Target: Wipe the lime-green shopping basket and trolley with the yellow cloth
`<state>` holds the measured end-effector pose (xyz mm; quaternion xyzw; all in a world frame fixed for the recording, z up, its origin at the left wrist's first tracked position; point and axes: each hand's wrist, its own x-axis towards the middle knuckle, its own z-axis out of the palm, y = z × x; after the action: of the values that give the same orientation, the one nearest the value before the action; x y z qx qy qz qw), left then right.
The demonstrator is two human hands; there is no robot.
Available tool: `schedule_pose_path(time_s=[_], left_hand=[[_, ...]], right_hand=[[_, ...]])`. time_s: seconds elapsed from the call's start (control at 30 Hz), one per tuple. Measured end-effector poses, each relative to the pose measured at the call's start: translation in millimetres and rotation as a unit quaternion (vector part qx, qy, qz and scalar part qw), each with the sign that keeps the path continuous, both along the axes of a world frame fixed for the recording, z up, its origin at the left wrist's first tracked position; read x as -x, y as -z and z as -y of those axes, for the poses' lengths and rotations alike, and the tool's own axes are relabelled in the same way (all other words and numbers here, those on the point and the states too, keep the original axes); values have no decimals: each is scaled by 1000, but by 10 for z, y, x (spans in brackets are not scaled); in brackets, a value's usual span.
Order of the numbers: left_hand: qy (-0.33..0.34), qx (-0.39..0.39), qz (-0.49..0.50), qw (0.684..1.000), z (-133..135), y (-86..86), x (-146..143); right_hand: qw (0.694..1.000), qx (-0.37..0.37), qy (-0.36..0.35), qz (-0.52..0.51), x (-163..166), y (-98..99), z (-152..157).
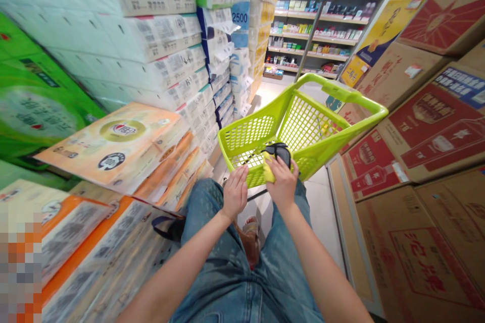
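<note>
A lime-green plastic shopping basket [320,154] with lattice walls stands before my knees, its long handle [348,95] reaching to the upper right. My left hand [235,193] is closed over the near left rim of the basket, fingers together. At the near side, my right hand [282,179] is closed on a yellow cloth [269,170], pressing it near the rim. Beside those fingers is a black item [279,152] with a strap-like part; its kind is unclear. My right palm and part of the cloth are hidden.
Stacked tissue packs [166,35] rise on the left, with orange packs [117,146] close to my left arm. Cardboard cartons [424,242] line the right side. Shelves of small goods [310,28] stand behind a metal pole [312,33]. A black strap [162,224] lies by my left leg.
</note>
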<state>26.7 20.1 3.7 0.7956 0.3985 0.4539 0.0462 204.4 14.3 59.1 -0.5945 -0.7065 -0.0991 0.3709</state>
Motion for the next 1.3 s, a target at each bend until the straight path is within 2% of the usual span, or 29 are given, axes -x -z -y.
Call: schedule_pose_path(time_s=[0.07, 0.13, 0.2, 0.3, 0.43, 0.53, 0.6, 0.67, 0.77, 0.87, 0.93, 1.03, 1.2, 1.3], left_hand=[[-1, -3, 1, 1000, 0, 7, 6], [-1, -7, -3, 1000, -2, 0, 25], [1, -3, -12, 1000, -1, -21, 46], [7, 9, -32, 999, 5, -57, 62], [5, 8, -31, 999, 6, -71, 56], [5, 3, -19, 1000, 7, -60, 38], [6, 0, -9, 1000, 12, -48, 20], [5, 0, 1, 1000, 17, -33, 5], [4, 5, 5, 1000, 20, -10, 0], [4, 6, -3, 1000, 16, -9, 20], [6, 12, -12, 1000, 14, -23, 38], [13, 17, -23, 1000, 15, -48, 55], [6, 13, -18, 1000, 17, -49, 39], [3, 10, -9, 1000, 19, -32, 13]], right_hand=[[999, 9, -49, -5, 302, 31, 79], [997, 15, -82, -5, 431, 45, 126], [993, 19, -112, 11, 359, 38, 122], [989, 15, -141, 45, -24, -1, 25], [998, -12, -51, 45, -614, -55, -164], [999, -18, 22, 30, -738, -75, -213], [999, -19, 49, 12, -584, -70, -166], [999, -17, 44, 0, -292, -45, -69], [1000, 1, -25, -2, 165, 17, 91], [997, 13, -80, 9, 353, 54, 174], [993, 18, -107, 34, 269, 44, 166], [990, 19, -122, 66, -100, -14, 75], [999, -3, -3, 46, -786, -104, -147], [999, -7, 41, 30, -768, -115, -178]])
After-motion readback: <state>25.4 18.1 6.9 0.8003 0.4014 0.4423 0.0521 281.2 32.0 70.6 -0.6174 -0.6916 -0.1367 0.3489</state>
